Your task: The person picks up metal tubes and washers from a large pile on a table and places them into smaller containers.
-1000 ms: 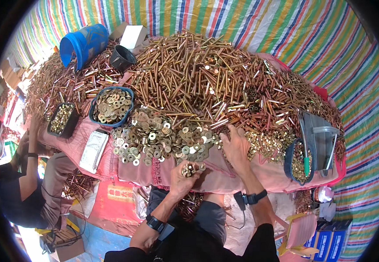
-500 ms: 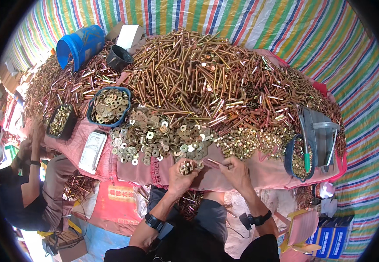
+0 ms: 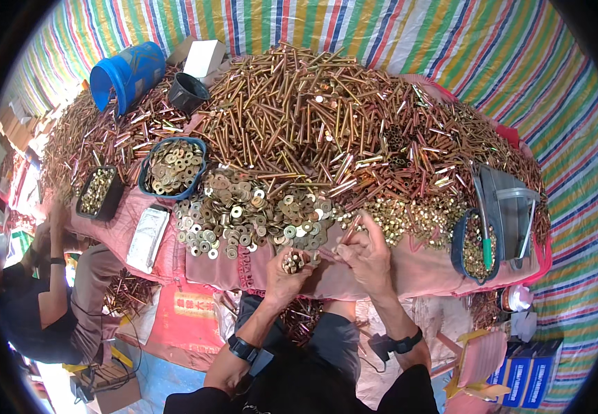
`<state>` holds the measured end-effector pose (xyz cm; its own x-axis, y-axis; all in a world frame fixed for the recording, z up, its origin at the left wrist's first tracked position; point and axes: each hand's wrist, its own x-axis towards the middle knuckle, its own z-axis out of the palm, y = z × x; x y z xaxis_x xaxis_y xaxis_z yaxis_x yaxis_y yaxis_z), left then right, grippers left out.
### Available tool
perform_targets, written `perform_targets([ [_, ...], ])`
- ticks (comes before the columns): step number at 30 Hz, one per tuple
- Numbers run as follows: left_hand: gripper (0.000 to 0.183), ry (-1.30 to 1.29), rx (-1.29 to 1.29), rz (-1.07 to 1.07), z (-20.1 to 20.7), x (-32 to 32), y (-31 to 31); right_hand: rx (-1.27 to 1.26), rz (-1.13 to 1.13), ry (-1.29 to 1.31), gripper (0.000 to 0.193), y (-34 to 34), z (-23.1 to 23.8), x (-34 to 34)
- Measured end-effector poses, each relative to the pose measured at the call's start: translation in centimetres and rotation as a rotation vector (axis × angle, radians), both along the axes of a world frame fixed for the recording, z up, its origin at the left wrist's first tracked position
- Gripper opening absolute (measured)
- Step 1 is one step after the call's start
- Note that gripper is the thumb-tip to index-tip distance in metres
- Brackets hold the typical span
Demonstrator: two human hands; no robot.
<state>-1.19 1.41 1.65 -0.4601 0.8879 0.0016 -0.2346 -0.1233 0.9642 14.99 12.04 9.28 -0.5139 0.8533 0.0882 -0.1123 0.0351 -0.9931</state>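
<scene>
My left hand (image 3: 282, 284) is closed around a bundle of brass-coloured bolts (image 3: 295, 261), their nut-tipped ends facing up. To its right, my right hand (image 3: 371, 263) pinches a slim reddish-gold bolt (image 3: 349, 235), tilted and partly hidden by the fingers. Both hands are over the near edge of a pink cloth (image 3: 409, 265). Just beyond my left hand spreads a heap of flat round washers (image 3: 257, 214). Small golden nuts (image 3: 409, 224) lie in a pile behind my right hand. Farther back rises a large mound of long golden bolts and tubes (image 3: 278, 117).
A blue basin of washers (image 3: 173, 168) and a dark tub of nuts (image 3: 97, 193) stand left. At right are a blue tub (image 3: 459, 259) with a green-handled tool and a grey dustpan (image 3: 509, 214). A blue bucket (image 3: 130, 76) lies far left. Another person (image 3: 37, 297) sits left.
My right hand has lifted slightly and turned, with the bolt in its fingers now pointing more upward toward the nuts. My left hand stays nearly in place with its bundle.
</scene>
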Motion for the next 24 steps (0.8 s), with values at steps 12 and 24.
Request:
perform_targets([
  [12, 0.026, 0.045, -0.016, -0.013, 1.1, 0.1, -0.4, 0.867, 0.034, -0.397, 0.055, -1.4, 0.5, -2.2],
  [24, 0.026, -0.037, 0.013, -0.005, 0.3, 0.3, -0.4, 0.499, -0.045, -0.389, 0.020, -0.2, -2.7, -1.4],
])
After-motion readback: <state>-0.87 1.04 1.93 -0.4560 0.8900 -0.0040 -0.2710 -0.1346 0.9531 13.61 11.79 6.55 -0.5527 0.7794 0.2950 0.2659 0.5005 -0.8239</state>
